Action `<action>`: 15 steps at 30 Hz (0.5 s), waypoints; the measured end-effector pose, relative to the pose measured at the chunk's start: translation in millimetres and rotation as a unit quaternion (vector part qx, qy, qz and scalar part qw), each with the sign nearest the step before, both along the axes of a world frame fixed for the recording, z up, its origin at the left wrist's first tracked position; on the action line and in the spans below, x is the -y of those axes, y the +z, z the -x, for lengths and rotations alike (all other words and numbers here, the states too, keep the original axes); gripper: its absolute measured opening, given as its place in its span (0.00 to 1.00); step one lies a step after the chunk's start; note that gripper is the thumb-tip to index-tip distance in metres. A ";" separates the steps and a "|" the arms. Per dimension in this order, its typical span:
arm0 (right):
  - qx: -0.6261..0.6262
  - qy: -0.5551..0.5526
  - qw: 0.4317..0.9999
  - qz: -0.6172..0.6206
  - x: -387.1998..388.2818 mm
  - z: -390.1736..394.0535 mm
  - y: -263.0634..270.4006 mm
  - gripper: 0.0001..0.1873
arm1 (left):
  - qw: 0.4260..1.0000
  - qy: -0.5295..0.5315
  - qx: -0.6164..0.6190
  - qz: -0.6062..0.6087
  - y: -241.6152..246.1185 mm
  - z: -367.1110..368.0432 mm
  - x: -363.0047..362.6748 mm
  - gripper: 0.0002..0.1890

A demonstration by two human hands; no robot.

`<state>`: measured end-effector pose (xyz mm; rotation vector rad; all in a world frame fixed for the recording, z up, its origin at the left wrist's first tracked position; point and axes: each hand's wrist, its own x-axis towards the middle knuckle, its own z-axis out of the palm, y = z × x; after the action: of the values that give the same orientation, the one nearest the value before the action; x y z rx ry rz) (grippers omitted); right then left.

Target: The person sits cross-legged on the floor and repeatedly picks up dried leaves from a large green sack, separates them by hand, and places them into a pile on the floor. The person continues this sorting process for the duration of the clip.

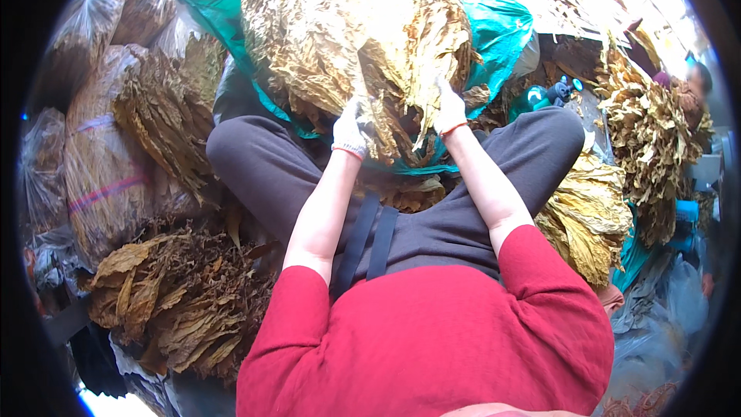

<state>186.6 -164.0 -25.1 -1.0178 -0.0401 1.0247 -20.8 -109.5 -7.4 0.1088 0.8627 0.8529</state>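
Observation:
A big heap of dried tobacco leaves [312, 40] rests on a green plastic sheet [501, 29] before my crossed legs. Both hands wear white knit gloves with orange-red cuff edges. At the near side of the heap, my left hand [349, 127] grips a few crinkled leaves between thumb and fingers. My right hand [450, 109] is a short way to the right, closed around pale yellow leaves that hang down from it. Some fingertips are hidden by the leaves, and glare washes out the heap's upper middle.
Bundled leaves in clear plastic [104, 156] stand at the left. Loose brown leaves [191, 307] lie by my left hip, yellow leaves [590, 214] by my right knee. A teal bottle [535, 95] sits beyond that knee. Near a tall leaf bundle [648, 127], another person [692, 95] appears at far right.

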 end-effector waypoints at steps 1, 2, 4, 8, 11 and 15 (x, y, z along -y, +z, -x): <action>0.096 0.015 0.995 0.037 0.3 7.2 3.2 0.23 | 0.999 0.020 -0.028 0.001 5.1 0.2 1.8 0.11; 0.156 0.021 0.986 0.056 1.9 14.0 6.7 0.23 | 0.999 0.010 -0.020 -0.026 -6.8 4.7 1.6 0.11; 0.190 0.014 0.980 0.062 2.8 7.8 -9.7 0.21 | 0.998 -0.009 -0.025 -0.059 -10.6 3.4 2.3 0.11; 0.165 -0.027 0.984 0.060 0.8 21.5 9.0 0.19 | 0.993 0.000 -0.099 -0.069 -20.0 12.0 2.5 0.10; 0.191 -0.074 0.979 -0.014 -1.9 29.3 31.1 0.20 | 0.984 -0.015 -0.154 -0.092 -4.2 4.8 6.6 0.10; 0.318 -0.057 0.946 0.025 -10.7 21.3 7.6 0.19 | 0.991 -0.032 -0.095 -0.090 9.6 -0.8 8.3 0.11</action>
<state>165.3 -153.2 -17.5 -1.3477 -0.4818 0.5595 -20.0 -117.7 2.2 0.3790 0.9534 0.8697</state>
